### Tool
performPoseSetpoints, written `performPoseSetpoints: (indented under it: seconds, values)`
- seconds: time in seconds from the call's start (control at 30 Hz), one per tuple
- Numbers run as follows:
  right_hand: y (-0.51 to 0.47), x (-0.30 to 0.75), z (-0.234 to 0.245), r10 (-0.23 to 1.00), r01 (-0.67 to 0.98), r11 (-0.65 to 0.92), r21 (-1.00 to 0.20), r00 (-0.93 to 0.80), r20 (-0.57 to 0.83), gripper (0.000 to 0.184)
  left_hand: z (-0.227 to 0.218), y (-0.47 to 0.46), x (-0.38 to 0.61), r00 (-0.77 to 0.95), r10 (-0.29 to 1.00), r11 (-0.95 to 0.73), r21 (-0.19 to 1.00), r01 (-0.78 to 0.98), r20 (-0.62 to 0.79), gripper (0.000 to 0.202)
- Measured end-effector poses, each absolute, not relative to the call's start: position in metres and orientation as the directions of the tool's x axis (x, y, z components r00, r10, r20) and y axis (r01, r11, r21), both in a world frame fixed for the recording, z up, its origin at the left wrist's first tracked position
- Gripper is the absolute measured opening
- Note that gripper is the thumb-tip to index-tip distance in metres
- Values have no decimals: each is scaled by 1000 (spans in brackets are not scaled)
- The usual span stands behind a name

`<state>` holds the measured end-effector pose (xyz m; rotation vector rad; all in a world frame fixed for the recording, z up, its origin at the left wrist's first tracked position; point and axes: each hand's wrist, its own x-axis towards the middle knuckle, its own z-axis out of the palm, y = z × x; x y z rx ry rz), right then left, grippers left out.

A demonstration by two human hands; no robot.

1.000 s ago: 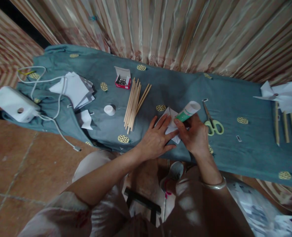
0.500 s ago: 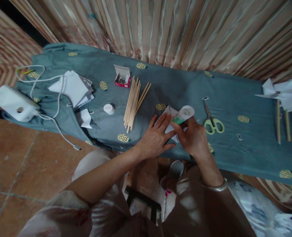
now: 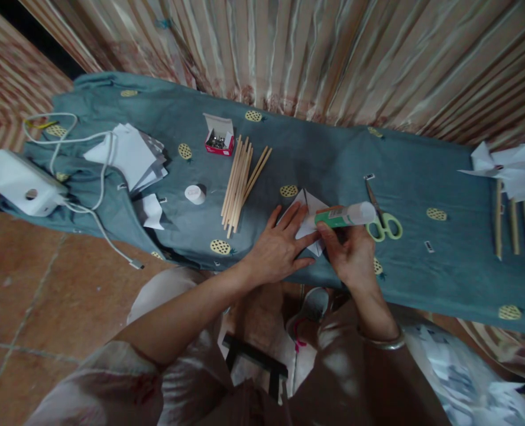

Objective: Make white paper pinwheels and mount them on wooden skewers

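Note:
My left hand (image 3: pixel 278 244) lies on a white piece of paper (image 3: pixel 316 204), its fingers spread and pressing the sheet against the cloth. Dark lines run across the paper, and part of it is hidden under my fingers. In my right hand (image 3: pixel 349 251) is a green and white glue stick (image 3: pixel 344 216), tilted nearly level, its clear end pointing right and its other end over the paper. A white cap (image 3: pixel 195 194) stands by itself to the left. Green-handled scissors (image 3: pixel 383 222) lie just right of my right hand.
Wooden sticks (image 3: pixel 236 186) lie beside a red box of metal pins (image 3: pixel 219 139). Stacked paper (image 3: pixel 132 157), a paper scrap (image 3: pixel 151 212) and a white power bank-like device (image 3: pixel 20 183) with a cable are at left. Paper pinwheels (image 3: pixel 517 168) on sticks lie far right.
The glue stick has swung from steeply tilted to nearly level, its clear end moving right and slightly down. My left hand stays on the paper.

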<state>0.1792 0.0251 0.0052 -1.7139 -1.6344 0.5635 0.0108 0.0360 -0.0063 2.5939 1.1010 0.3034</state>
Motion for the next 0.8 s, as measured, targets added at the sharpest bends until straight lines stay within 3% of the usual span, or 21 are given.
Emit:
performPoseSetpoints:
  seconds: [0.2, 0.33, 0.8]
  values:
    - [33, 181, -1, 972, 510, -23, -860, 214, 101, 29, -7, 37, 12, 688, 722, -664, 362, 654, 79, 60]
    - [38, 181, -2, 963, 488, -43, -872, 254, 94, 29, -7, 38, 12, 686, 724, -657, 369, 657, 67, 59]
    - [44, 176, 11, 974, 803, 81, -591, 61, 217, 31, -7, 47, 7, 715, 696, -682, 377, 627, 70, 57]
